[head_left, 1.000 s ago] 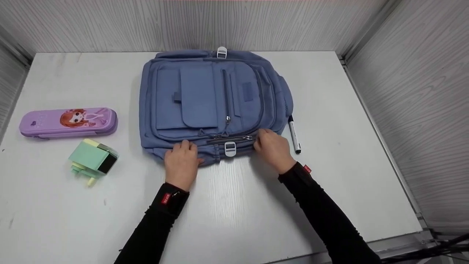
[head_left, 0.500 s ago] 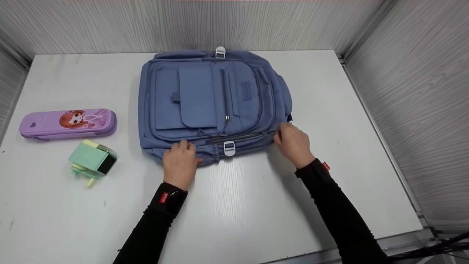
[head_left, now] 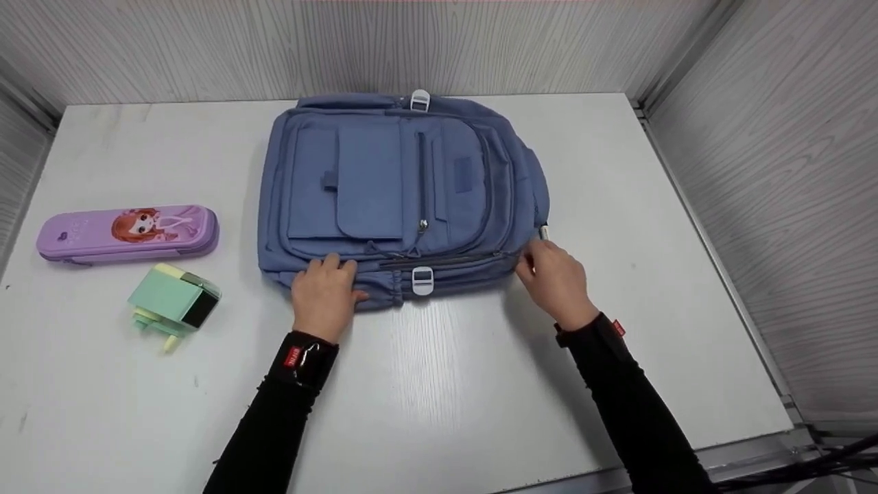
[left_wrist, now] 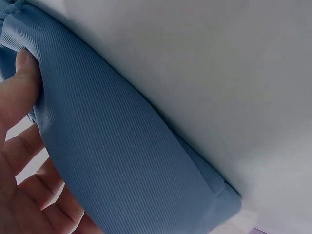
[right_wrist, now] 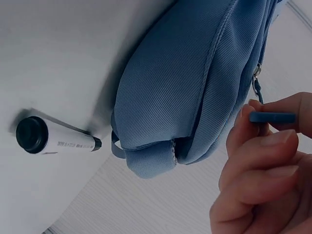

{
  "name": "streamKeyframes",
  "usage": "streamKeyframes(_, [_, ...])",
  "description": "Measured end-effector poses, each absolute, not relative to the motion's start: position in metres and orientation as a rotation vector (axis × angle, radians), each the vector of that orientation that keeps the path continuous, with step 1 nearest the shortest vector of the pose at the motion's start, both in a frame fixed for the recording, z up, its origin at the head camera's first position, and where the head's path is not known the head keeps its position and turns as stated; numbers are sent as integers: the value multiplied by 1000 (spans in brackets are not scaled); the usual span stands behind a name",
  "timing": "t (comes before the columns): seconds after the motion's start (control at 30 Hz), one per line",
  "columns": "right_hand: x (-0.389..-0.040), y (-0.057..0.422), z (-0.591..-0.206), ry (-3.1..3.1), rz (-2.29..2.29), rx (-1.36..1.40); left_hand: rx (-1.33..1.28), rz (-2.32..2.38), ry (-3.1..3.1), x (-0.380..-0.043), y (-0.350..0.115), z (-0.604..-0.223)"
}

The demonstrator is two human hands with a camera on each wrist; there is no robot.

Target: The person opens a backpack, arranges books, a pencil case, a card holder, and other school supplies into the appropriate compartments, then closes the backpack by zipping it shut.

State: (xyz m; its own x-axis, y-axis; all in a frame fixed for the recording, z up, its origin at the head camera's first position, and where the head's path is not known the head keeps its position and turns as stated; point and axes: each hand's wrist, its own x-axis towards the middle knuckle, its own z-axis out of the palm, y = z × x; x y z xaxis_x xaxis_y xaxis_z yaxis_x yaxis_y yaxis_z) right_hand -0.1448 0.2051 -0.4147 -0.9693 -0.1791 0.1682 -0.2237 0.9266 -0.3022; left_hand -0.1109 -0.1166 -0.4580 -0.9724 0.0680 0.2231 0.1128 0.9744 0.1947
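Observation:
A blue backpack lies on its back on the white table, its top end to the right. My left hand grips the near side pocket; in the left wrist view the thumb presses the ribbed fabric and the fingers curl behind it. My right hand is at the near right corner, by the end of the side zipper. The right wrist view shows its thumb and fingers pinching a small blue zipper pull, with the metal slider just beyond.
A white marker with a black cap lies by the backpack's top end, mostly hidden by the right hand in the head view. On the left are a purple pencil case and a mint-green box-shaped object. A wall stands behind.
My right hand has moved right along the side zipper, the slider travelling with it, and now covers most of the marker. The left hand has shifted slightly left, still on the pocket.

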Motion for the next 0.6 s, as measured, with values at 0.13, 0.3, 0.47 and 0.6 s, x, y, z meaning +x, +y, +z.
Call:
streamKeyframes(0.13, [-133,202,-414,-2964,501,389,-130,-331,-2986,-118,-129,-454])
streamKeyframes(0.3, [-116,190,-415,-2953,520,518,-143,-355,-3025,-130,-147,-450])
streamKeyframes(0.47, [-102,175,-417,-2921,515,635,-144,-384,-3077,-145,-163,-444])
streamKeyframes(0.6, [-95,164,-419,-2914,501,678,-136,-390,-3107,-155,-171,-443])
